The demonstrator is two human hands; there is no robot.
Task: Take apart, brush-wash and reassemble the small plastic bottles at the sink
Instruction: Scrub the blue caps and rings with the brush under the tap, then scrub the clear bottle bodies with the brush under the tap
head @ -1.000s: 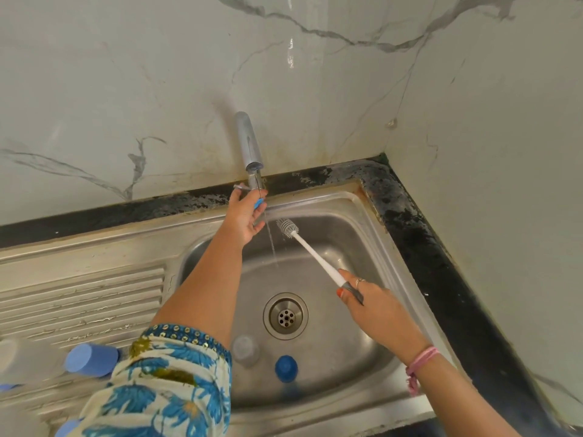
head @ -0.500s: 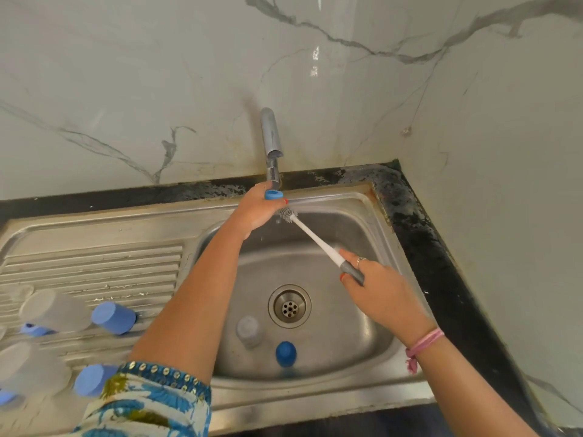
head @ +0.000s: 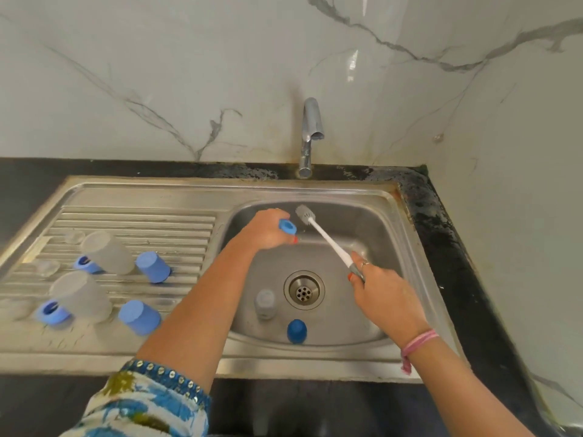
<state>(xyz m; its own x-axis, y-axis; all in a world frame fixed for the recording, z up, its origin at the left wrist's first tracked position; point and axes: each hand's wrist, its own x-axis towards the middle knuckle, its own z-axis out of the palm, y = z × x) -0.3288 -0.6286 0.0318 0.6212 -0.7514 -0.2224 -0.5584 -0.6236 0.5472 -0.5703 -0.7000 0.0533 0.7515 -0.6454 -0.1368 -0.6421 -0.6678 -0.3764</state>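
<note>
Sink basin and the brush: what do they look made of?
Sink basin: looks like stainless steel, brushed and dull, with soft grey reflections. Brush: seemingly plastic, a smooth white shaft, grey grip in the right hand, and a grey ribbed head, possibly silicone.

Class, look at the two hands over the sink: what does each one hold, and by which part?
Left hand wraps a small blue plastic bottle collar, one end showing. Right hand holds the white long-handled bottle brush by its grey grip end.
</note>
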